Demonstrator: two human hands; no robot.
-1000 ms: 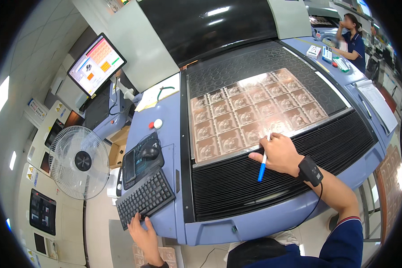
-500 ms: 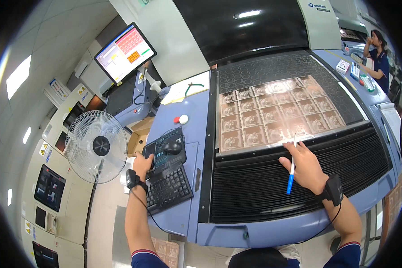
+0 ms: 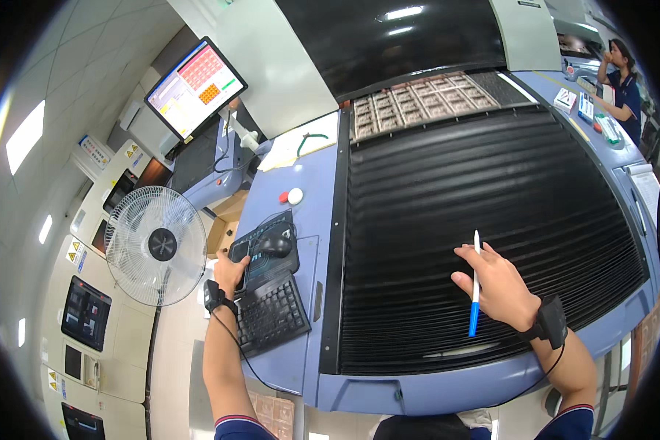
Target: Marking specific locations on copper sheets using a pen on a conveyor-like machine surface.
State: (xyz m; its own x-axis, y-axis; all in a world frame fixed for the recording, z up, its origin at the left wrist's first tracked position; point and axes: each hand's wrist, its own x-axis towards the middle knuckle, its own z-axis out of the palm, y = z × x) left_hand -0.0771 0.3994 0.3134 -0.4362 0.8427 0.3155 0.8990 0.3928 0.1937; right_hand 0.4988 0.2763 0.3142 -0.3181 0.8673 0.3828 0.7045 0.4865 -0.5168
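Observation:
My right hand (image 3: 502,286) grips a white marker pen (image 3: 476,271) with a blue end, above the black pleated bellows cover (image 3: 418,220). Its white tip points away from me, and the fingers are not touching the cover. On the left, my left hand (image 3: 231,273) holds the edge of a dark, flat, phone-like device (image 3: 239,253), thumb on top and fingers mostly hidden. That device lies by the mouse pad (image 3: 284,258) and the black mouse (image 3: 275,245). A copper-coloured panel (image 3: 418,104) printed in a grid lies on the machine bed at the far side, partly under the dark hood.
A keyboard (image 3: 273,315) lies nearer me. Red and white round pieces (image 3: 295,196) and a paper with green-handled pliers (image 3: 312,139) sit beyond. A fan (image 3: 161,244) and a monitor (image 3: 196,88) stand left. A co-worker (image 3: 623,92) is at far right.
The panel has slid away from me toward the hood, and the pleated cover has stretched out over the bed. My right hand stays nearly in place with the pen; my left hand has barely moved.

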